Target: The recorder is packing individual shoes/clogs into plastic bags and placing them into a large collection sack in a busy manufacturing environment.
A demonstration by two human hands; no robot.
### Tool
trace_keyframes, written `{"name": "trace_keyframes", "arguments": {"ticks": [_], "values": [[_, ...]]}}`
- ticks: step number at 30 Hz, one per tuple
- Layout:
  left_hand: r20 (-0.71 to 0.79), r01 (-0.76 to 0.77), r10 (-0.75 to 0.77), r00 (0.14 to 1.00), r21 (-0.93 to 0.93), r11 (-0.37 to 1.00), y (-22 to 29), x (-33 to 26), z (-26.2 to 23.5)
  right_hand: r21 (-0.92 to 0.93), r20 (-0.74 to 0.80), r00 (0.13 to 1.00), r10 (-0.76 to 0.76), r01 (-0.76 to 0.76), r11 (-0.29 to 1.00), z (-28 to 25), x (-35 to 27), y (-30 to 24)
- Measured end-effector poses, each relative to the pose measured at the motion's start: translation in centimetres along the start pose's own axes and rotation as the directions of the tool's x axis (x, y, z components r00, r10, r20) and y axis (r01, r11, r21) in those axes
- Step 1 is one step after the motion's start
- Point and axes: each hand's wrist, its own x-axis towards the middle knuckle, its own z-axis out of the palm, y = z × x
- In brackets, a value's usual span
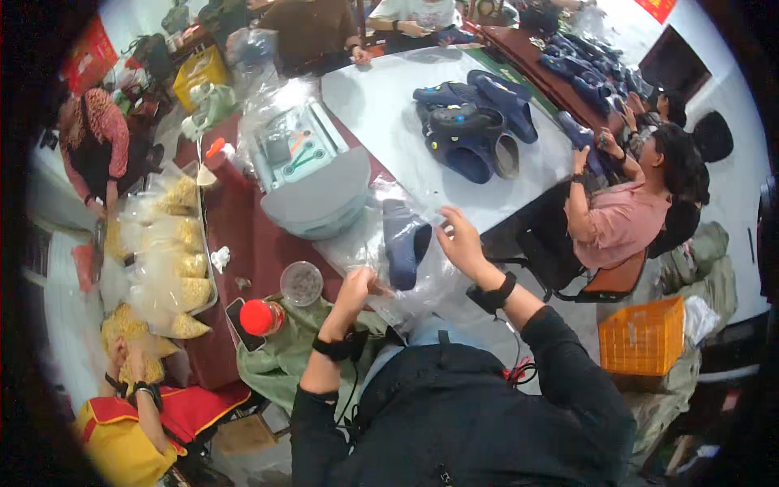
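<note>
A dark navy clog (401,258) lies on a clear plastic bag (369,235) at the table's near edge, between my hands. My left hand (355,290) is closed, its fingers pinching the plastic to the left of the clog. On the clog's right, my right hand (462,243) is open, thumb and forefinger apart beside the plastic; whether it touches the film is unclear. Farther up the white tabletop sits a pile of navy clogs (466,122), some with small coloured charms.
A grey machine (316,191) with green-handled tools on top stands left of the clog. Nearby are a red-lidded jar (261,316), a clear round tub (302,282) and a phone (242,325). Bags of yellow pieces (182,268) line the left. An orange crate (641,334) and a seated person (621,203) are right.
</note>
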Motion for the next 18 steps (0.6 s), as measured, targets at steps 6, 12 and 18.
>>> {"name": "trace_keyframes", "arguments": {"ticks": [6, 12, 18], "values": [[-0.010, 0.056, -0.056, 0.998, 0.021, 0.998, 4.2, -1.7, -0.6, -0.227, 0.165, 0.962, -0.219, 0.253, 0.940, -3.9, 4.5, -2.8], [0.045, -0.077, 0.076, 0.996, 0.025, 0.997, 9.5, -1.3, 2.1, -0.189, 0.334, 0.907, -0.256, 0.330, 0.925, -4.6, 9.5, -1.5], [0.071, -0.405, 0.400, 0.914, 0.235, 0.884, 12.2, 2.4, 5.7, 0.137, 0.102, 0.993, -0.067, 0.053, 0.989, -5.1, 12.5, 0.3]]}}
